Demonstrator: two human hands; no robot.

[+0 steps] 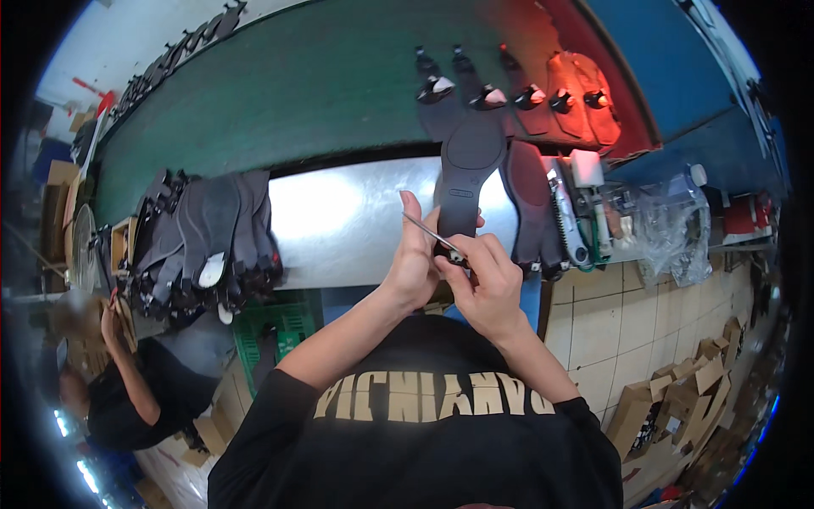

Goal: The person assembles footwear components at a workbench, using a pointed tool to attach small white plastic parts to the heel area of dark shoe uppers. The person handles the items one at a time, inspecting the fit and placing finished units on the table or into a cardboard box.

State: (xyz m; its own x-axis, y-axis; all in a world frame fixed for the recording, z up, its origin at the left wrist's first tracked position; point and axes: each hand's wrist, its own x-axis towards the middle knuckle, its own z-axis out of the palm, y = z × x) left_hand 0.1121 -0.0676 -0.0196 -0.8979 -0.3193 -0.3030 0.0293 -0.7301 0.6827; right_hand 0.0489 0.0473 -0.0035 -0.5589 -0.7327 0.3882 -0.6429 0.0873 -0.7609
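Note:
A dark grey shoe sole [471, 148] points away from me, its broad rounded front over the table's far edge. My left hand [413, 263] is closed round its narrow near end, thumb up and fingertips showing on the far side. In my right hand [489, 287] a thin metal rod-like tool [431, 231] is pinched, slanting up to the left across the sole's near end. Small dark and white parts show between my fingers there, too hidden to name. Just right of the held sole lies another dark sole [527, 182], reddish in the light.
A shiny metal table [348, 216] bears a heap of dark soles [216, 212] at left. Beyond runs a green surface [297, 93] with several dark pieces. A utility knife [570, 225] and plastic bag [674, 229] lie right. Another person [140, 390] works at lower left; cardboard boxes [678, 399] stand lower right.

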